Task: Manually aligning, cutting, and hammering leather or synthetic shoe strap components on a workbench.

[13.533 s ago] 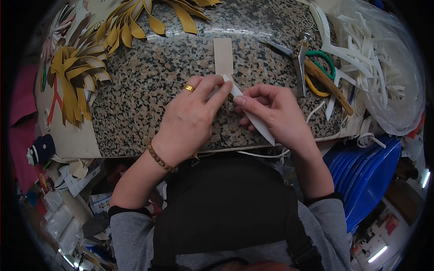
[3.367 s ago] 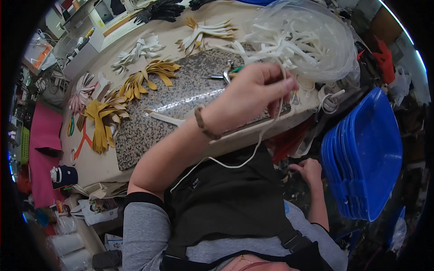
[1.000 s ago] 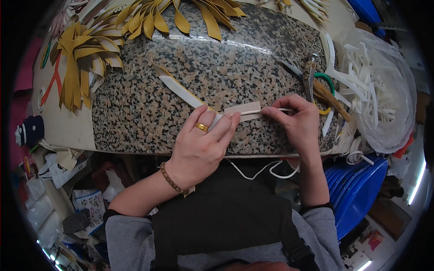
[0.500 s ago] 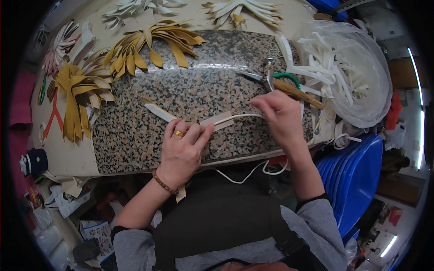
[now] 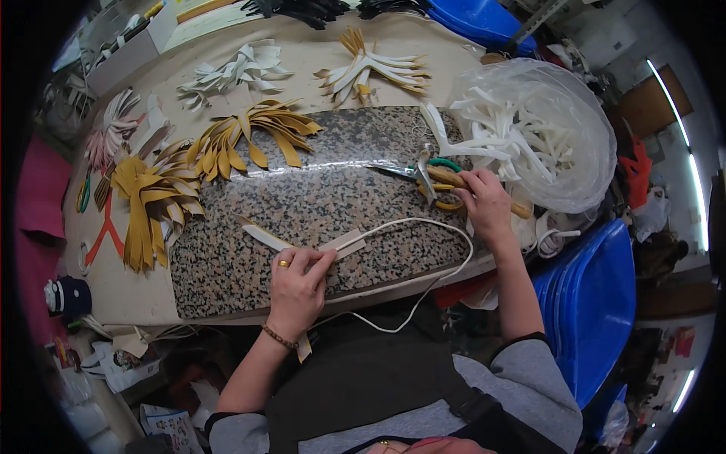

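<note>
My left hand [image 5: 297,286] is closed, pressing a pale leather strip [image 5: 352,247] onto the stone slab [image 5: 325,189]. A white cord [image 5: 408,222] lies along that strip and loops off rightward, hanging over the slab's front edge. Beyond my left fingers sticks out the strip's white, yellow-edged pointed end [image 5: 266,238]. My right hand [image 5: 488,206] has its fingers around the wooden handle of a hammer [image 5: 448,178]. Beside and partly under the hammer lie scissors [image 5: 395,171] with green and yellow at the handles; some of them is hidden.
Bundles of mustard leather strips [image 5: 147,204] lie at the left, with white strips [image 5: 370,68] behind. A clear plastic bag [image 5: 586,151] of white strips stands at the far right. Stacked blue plastic trays [image 5: 597,310] sit below the table's right edge.
My right hand has let go of the white cord and moved to the hammer handle. The cord now lies in a wide loop. My left hand stays on the strip.
</note>
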Motion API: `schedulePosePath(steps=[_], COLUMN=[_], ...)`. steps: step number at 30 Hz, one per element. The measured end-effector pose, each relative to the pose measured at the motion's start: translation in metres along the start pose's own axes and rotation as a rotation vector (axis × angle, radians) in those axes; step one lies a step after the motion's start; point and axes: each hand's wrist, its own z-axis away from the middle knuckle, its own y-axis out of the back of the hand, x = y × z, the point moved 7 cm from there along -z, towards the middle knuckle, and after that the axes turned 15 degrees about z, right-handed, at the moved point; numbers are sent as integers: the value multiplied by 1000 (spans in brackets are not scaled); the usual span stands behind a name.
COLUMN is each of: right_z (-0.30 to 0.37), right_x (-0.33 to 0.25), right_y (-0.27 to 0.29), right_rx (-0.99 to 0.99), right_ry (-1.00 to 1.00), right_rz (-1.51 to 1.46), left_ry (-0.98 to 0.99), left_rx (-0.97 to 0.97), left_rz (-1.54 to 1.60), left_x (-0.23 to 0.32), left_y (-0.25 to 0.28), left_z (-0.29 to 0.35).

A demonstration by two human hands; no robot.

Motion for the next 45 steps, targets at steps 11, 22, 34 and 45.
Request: schedulePosePath(steps=[11,22,34,45], right_z=[137,35,-37,163], right_x=[109,54,-44,-105], right_y=[24,3,-13,-6], right_rx=[21,7,-176,-1112], right_ry=[-430,-207,174,-344], right_rz=[-114,22,109,-845], left_ry=[65,57,41,41], left_rx=[57,38,7,104], left_rz=[28,-28,24,165], left_x=[-7,-6,-5,-17], left_y=[-1,2,6,13], left_z=[-7,3,2,3])
